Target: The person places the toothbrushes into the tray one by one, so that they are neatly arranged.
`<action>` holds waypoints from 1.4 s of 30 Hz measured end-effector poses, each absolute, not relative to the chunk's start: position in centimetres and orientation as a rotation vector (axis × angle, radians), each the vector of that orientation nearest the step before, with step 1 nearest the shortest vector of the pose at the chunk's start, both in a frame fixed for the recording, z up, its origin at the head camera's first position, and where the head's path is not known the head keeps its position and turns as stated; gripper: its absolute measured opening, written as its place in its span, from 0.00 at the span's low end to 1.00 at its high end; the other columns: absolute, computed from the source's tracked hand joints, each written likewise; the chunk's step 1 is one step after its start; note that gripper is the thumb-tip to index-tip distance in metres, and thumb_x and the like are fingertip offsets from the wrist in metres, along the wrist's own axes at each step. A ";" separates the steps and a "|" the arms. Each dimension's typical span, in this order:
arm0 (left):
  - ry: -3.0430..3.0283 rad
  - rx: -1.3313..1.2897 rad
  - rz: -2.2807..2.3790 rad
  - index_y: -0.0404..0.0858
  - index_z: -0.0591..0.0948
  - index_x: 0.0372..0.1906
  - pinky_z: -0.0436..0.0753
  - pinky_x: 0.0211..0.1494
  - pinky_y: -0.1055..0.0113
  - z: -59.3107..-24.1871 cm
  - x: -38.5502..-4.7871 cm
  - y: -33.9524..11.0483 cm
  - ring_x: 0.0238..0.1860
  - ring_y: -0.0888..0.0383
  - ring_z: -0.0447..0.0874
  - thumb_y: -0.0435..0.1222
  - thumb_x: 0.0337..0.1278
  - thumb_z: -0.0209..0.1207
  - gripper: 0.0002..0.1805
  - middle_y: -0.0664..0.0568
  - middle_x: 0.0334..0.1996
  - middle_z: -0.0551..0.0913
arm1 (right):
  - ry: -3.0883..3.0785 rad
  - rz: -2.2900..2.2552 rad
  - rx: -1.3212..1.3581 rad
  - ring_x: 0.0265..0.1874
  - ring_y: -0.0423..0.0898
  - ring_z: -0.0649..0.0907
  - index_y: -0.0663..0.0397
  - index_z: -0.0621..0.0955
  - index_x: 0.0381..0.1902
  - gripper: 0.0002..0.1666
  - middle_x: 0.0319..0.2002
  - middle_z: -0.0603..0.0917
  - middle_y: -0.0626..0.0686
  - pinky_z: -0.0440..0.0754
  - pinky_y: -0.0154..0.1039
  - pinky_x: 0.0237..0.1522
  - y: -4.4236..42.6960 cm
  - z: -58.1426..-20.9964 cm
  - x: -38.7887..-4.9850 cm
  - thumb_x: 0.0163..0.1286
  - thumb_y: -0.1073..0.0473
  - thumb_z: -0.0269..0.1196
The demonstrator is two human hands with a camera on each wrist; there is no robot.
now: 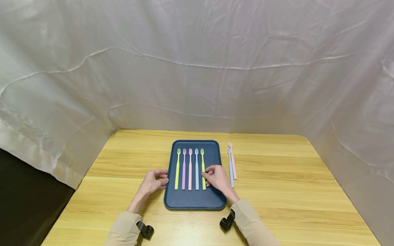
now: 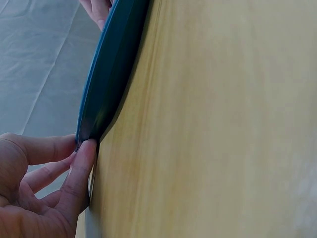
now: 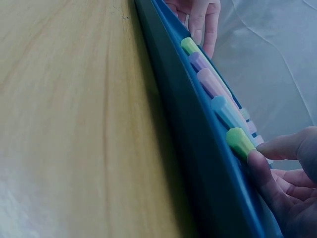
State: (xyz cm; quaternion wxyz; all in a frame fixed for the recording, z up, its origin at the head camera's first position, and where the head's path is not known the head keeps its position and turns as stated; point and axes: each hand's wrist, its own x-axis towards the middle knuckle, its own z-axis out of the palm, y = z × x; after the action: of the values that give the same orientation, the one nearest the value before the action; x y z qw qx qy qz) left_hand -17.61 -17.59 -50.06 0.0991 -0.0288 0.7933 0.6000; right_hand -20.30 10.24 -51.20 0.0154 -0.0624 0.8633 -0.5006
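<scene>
A dark blue tray (image 1: 197, 201) lies on the table with several toothbrushes side by side, heads toward the back: green, purple (image 1: 183, 171), pink (image 1: 189, 171), blue (image 1: 197, 171) and yellow-green. My right hand (image 1: 217, 177) pinches the handle of the rightmost yellow-green toothbrush (image 1: 202, 164); in the right wrist view, thumb and finger of the hand (image 3: 292, 173) meet at its green handle end (image 3: 239, 143). My left hand (image 1: 153, 182) holds the tray's left edge, and in the left wrist view the hand (image 2: 54, 188) pinches the tray rim (image 2: 94, 114) between thumb and finger.
Right of the tray, a blue toothbrush (image 1: 231, 169) and a pink toothbrush (image 1: 233, 162) lie close together on the wooden table (image 1: 283, 184). Pale cloth (image 1: 215, 85) hangs behind the table and at its sides. A dark area (image 1: 24, 194) is at the far left.
</scene>
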 end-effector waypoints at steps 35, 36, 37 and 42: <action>2.345 -0.089 1.774 0.22 0.76 0.61 0.91 0.38 0.62 -50.0 -17.6 -17.7 0.34 0.58 0.85 0.23 0.60 0.61 0.23 0.38 0.42 0.82 | 2.643 -2.047 0.014 0.19 0.35 0.79 0.72 0.84 0.46 0.14 0.29 0.86 0.64 0.82 0.28 0.21 16.0 -51.4 -19.3 0.65 0.67 0.68; 2.348 -0.087 1.775 0.21 0.76 0.61 0.91 0.37 0.62 -50.0 -17.6 -17.6 0.34 0.57 0.85 0.23 0.60 0.61 0.23 0.37 0.42 0.82 | 2.666 -2.050 0.040 0.20 0.33 0.79 0.71 0.85 0.46 0.14 0.29 0.86 0.61 0.81 0.26 0.22 16.6 -51.4 -19.4 0.64 0.67 0.68; 2.350 -0.083 1.774 0.21 0.76 0.61 0.91 0.37 0.62 -50.1 -17.6 -17.6 0.34 0.57 0.85 0.23 0.59 0.61 0.23 0.37 0.42 0.82 | 2.686 -2.052 0.061 0.21 0.32 0.78 0.70 0.85 0.45 0.13 0.28 0.85 0.59 0.80 0.24 0.23 17.1 -51.5 -19.6 0.64 0.67 0.69; 2.354 -0.073 1.774 0.21 0.76 0.60 0.91 0.36 0.62 -50.0 -17.5 -17.7 0.34 0.57 0.84 0.22 0.59 0.62 0.23 0.37 0.42 0.82 | 2.784 -1.988 0.148 0.20 0.31 0.76 0.70 0.85 0.45 0.13 0.26 0.83 0.54 0.76 0.23 0.21 19.2 -51.9 -20.3 0.64 0.67 0.69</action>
State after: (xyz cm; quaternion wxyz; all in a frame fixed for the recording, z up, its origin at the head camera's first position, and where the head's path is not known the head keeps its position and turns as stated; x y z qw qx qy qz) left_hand -17.53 -17.67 -50.03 0.0964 -0.0245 0.7947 0.5988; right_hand -20.30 19.23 -51.88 -0.1407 0.0428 0.8050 -0.5748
